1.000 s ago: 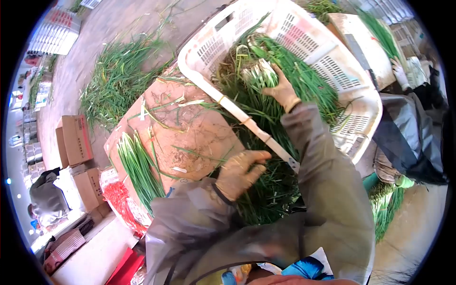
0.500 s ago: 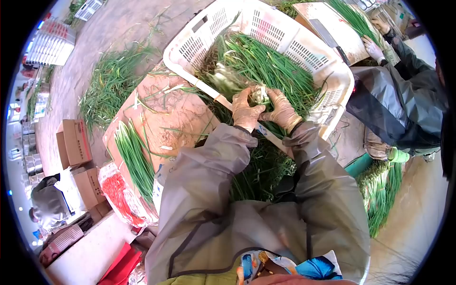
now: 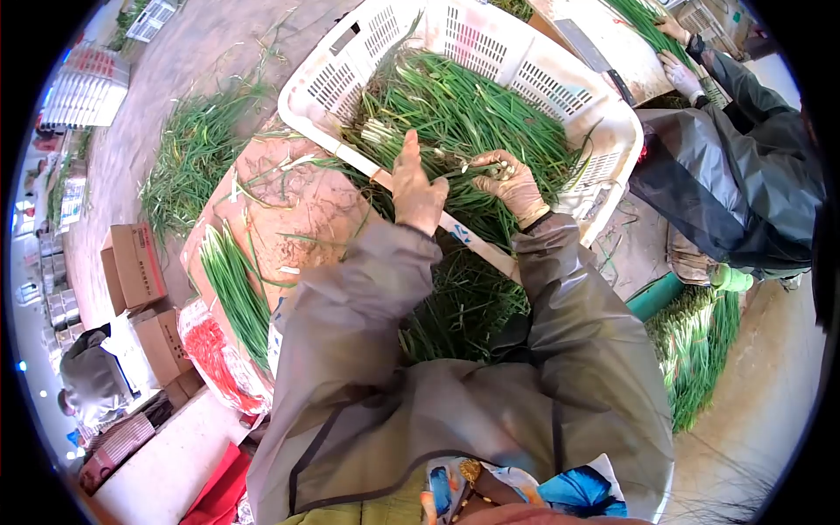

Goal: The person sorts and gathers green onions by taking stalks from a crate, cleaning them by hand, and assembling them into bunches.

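A white slatted basket [image 3: 626, 149] holds a heap of green stalks [image 3: 472, 105]. Over its near rim, my gloved left hand [image 3: 416, 185] has its fingers apart, pointing at the heap, with nothing visible in it. To its right my gloved right hand [image 3: 512, 182] is closed round a few stalks with pale ends. The pale cut ends of more stalks [image 3: 378, 133] show just beyond my left hand. A neat bundle of green stalks [image 3: 234, 289] lies on the reddish board [image 3: 306, 214] at the left.
Loose greens [image 3: 197, 157] lie on the floor at the upper left. At the right a co-worker [image 3: 731, 184] handles stalks at a board [image 3: 612, 44]. Standing stalks [image 3: 696, 359] are at the lower right, cardboard boxes [image 3: 136, 267] and red strips [image 3: 214, 363] at the left.
My left hand has moved from the near rim to the heap and then opened away from my right hand, which has drawn back toward me with stalks. The basket appears further left in view.
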The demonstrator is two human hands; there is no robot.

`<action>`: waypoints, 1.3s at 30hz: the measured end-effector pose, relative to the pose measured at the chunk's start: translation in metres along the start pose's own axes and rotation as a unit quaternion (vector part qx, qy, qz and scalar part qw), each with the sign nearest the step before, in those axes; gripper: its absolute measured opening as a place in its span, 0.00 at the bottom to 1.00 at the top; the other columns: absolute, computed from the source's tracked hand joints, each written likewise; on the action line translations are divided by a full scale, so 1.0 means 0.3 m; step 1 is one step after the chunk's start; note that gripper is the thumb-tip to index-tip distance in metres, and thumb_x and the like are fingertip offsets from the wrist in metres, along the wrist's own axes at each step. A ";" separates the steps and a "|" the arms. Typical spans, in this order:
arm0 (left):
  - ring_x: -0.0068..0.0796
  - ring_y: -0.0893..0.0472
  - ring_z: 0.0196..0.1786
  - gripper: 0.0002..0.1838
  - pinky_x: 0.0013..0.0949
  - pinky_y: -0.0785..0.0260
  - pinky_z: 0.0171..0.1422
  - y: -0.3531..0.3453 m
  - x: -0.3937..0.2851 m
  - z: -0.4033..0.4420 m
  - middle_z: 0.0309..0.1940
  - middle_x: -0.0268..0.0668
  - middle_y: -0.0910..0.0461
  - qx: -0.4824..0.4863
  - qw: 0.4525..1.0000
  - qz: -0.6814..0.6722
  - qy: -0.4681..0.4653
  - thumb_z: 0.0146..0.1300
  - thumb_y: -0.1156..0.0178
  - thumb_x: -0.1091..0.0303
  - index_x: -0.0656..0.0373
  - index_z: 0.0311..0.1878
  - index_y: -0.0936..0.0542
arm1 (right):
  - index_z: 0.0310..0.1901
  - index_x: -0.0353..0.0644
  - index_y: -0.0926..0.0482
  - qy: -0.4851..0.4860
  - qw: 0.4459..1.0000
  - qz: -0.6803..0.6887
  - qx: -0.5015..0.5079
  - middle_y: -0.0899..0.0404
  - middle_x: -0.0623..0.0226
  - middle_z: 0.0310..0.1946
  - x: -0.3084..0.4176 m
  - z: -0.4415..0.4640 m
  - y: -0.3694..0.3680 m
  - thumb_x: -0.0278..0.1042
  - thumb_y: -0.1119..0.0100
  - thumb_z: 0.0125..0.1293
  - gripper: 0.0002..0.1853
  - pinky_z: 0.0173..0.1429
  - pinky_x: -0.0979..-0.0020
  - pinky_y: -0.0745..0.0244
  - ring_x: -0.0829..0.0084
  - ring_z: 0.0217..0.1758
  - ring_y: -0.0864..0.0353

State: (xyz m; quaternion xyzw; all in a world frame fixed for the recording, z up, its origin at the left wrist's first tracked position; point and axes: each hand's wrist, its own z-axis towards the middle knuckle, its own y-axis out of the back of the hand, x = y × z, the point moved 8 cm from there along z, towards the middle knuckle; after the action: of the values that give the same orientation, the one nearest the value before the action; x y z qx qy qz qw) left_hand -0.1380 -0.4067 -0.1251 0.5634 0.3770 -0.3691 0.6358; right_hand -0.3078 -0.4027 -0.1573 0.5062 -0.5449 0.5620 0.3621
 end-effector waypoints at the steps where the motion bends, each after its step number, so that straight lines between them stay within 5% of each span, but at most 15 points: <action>1: 0.39 0.36 0.61 0.45 0.32 0.40 0.62 -0.030 -0.037 0.029 0.54 0.49 0.34 0.055 0.993 0.108 -0.001 0.42 0.39 0.76 0.60 0.67 0.46 | 0.40 0.40 0.25 0.008 1.000 0.011 -0.002 0.24 0.70 0.40 0.006 -0.002 -0.006 0.15 0.36 0.48 0.16 0.50 0.77 0.29 0.79 0.44 0.26; 5: 0.37 0.29 0.55 0.31 0.33 0.37 0.60 -0.249 0.035 0.097 0.51 0.39 0.28 0.275 0.950 0.141 -0.037 0.45 0.36 0.71 0.48 0.57 0.29 | 0.44 0.39 0.26 0.024 0.999 0.033 0.010 0.27 0.71 0.43 0.000 0.002 -0.025 0.13 0.39 0.49 0.19 0.51 0.77 0.29 0.78 0.46 0.28; 8: 0.37 0.27 0.52 0.18 0.34 0.34 0.56 -0.297 0.040 0.108 0.47 0.39 0.25 0.355 0.922 0.128 -0.087 0.51 0.40 0.71 0.53 0.47 0.23 | 0.47 0.40 0.28 0.058 0.995 0.048 -0.066 0.27 0.69 0.45 0.079 -0.027 0.019 0.12 0.40 0.49 0.22 0.49 0.77 0.28 0.77 0.44 0.27; 10: 0.34 0.24 0.46 0.11 0.33 0.31 0.50 -0.282 0.089 0.161 0.45 0.40 0.25 0.310 0.947 0.079 -0.020 0.54 0.43 0.74 0.56 0.42 0.22 | 0.50 0.40 0.29 0.063 0.991 0.074 -0.096 0.30 0.70 0.46 0.173 -0.064 0.015 0.10 0.42 0.49 0.25 0.44 0.79 0.28 0.80 0.39 0.28; 14: 0.33 0.23 0.36 0.09 0.31 0.30 0.42 -0.201 0.160 0.317 0.42 0.40 0.24 0.200 0.948 0.246 -0.029 0.56 0.45 0.77 0.56 0.40 0.21 | 0.53 0.42 0.30 0.113 0.973 -0.114 -0.166 0.28 0.71 0.40 0.444 -0.160 0.031 0.12 0.42 0.48 0.28 0.37 0.80 0.28 0.81 0.34 0.27; 15: 0.36 0.23 0.39 0.08 0.31 0.31 0.43 -0.197 0.256 0.357 0.42 0.41 0.25 0.172 0.974 0.149 0.013 0.56 0.45 0.74 0.57 0.40 0.22 | 0.54 0.42 0.30 0.157 0.965 -0.108 -0.182 0.26 0.69 0.40 0.520 -0.191 0.039 0.14 0.41 0.48 0.28 0.36 0.79 0.28 0.80 0.32 0.27; 19: 0.40 0.30 0.53 0.16 0.33 0.35 0.54 -0.105 0.206 0.378 0.48 0.46 0.28 0.208 0.947 0.238 -0.050 0.53 0.43 0.75 0.60 0.48 0.26 | 0.55 0.39 0.32 0.267 0.929 -0.034 -0.254 0.22 0.64 0.31 0.899 -0.353 0.118 0.32 0.37 0.50 0.28 0.40 0.67 0.22 0.71 0.33 0.20; 22: 0.42 0.34 0.60 0.23 0.33 0.38 0.61 0.013 0.143 0.356 0.52 0.48 0.30 0.146 0.971 0.187 -0.035 0.52 0.41 0.75 0.61 0.53 0.30 | 0.57 0.32 0.36 0.423 0.890 0.047 -0.164 0.22 0.62 0.28 1.147 -0.460 0.104 0.30 0.38 0.51 0.31 0.46 0.63 0.22 0.69 0.33 0.20; 26: 0.42 0.36 0.62 0.33 0.34 0.42 0.65 0.257 -0.192 0.161 0.58 0.46 0.34 -0.019 0.994 0.020 -0.104 0.50 0.35 0.67 0.59 0.60 0.35 | 0.53 0.34 0.30 0.368 0.902 -0.135 -0.180 0.21 0.62 0.32 1.215 -0.439 -0.005 0.26 0.39 0.50 0.26 0.41 0.80 0.28 0.76 0.35 0.22; 28: 0.42 0.38 0.64 0.37 0.37 0.46 0.67 0.238 -0.401 -0.021 0.59 0.44 0.34 0.182 0.953 -0.225 -0.091 0.48 0.33 0.63 0.59 0.62 0.36 | 0.53 0.35 0.30 0.315 0.914 -0.169 -0.192 0.21 0.65 0.32 1.195 -0.432 -0.127 0.22 0.40 0.49 0.25 0.40 0.82 0.29 0.79 0.33 0.24; 32: 0.44 0.47 0.68 0.59 0.39 0.53 0.70 0.280 -0.648 -0.312 0.67 0.43 0.46 0.218 0.924 -0.067 -0.307 0.33 0.27 0.49 0.57 0.68 0.50 | 0.56 0.32 0.33 0.231 0.963 -0.133 -0.033 0.24 0.67 0.28 1.113 -0.395 -0.382 0.28 0.39 0.52 0.28 0.37 0.81 0.30 0.81 0.30 0.26; 33: 0.44 0.48 0.69 0.68 0.38 0.55 0.70 0.276 -0.631 -0.332 0.68 0.44 0.50 0.203 0.932 -0.037 -0.298 0.28 0.26 0.44 0.56 0.70 0.59 | 0.56 0.32 0.33 0.209 0.975 -0.076 -0.009 0.23 0.67 0.28 1.094 -0.407 -0.449 0.29 0.38 0.53 0.28 0.37 0.82 0.30 0.81 0.30 0.26; 34: 0.35 0.45 0.67 0.65 0.36 0.52 0.69 0.292 -0.638 -0.364 0.65 0.44 0.46 0.250 0.917 -0.197 -0.242 0.34 0.23 0.60 0.58 0.69 0.60 | 0.56 0.32 0.33 0.186 0.982 -0.020 0.014 0.23 0.67 0.28 1.076 -0.417 -0.515 0.29 0.38 0.53 0.28 0.37 0.82 0.29 0.81 0.30 0.26; 36: 0.32 0.38 0.63 0.57 0.35 0.44 0.65 0.314 -0.673 -0.493 0.62 0.39 0.40 0.340 0.779 -0.517 -0.104 0.38 0.25 0.62 0.56 0.69 0.53 | 0.54 0.31 0.32 0.187 0.981 -0.023 0.038 0.23 0.67 0.30 1.065 -0.440 -0.627 0.28 0.38 0.54 0.26 0.37 0.81 0.28 0.80 0.29 0.25; 39: 0.25 0.26 0.47 0.39 0.32 0.33 0.52 0.276 -0.536 -0.644 0.45 0.33 0.25 0.423 0.739 -0.521 0.049 0.40 0.26 0.70 0.57 0.58 0.33 | 0.50 0.34 0.30 0.127 0.989 -0.056 0.053 0.23 0.66 0.33 0.951 -0.435 -0.773 0.31 0.41 0.58 0.19 0.37 0.76 0.28 0.76 0.32 0.25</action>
State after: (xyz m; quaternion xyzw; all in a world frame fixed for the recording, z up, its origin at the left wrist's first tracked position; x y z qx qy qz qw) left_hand -0.1475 -0.1997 0.0394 0.5074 0.4476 -0.7360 0.0205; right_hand -0.1727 -0.2829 0.1885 0.4789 -0.4349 0.6287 0.4316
